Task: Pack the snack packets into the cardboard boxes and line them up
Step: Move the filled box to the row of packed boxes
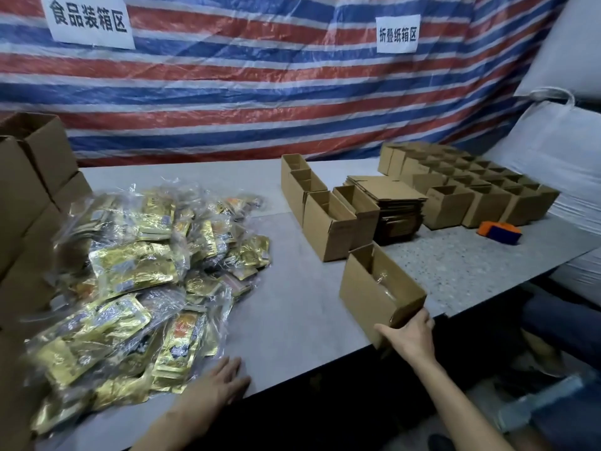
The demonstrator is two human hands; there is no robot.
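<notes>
Right hand around box end

a white paper sign on the striped tarp, upper left, reads 食品装箱区. a smaller sign further right on it reads 折叠纸箱区. print on the gold snack packets looks too blurred to read.

Counting now: one open box is sitting nearest, four more boxes are standing mid-table, one stack of flat cardboard is lying beside them, two signs are hanging far. The packets and far-right boxes are running past counting.
</notes>
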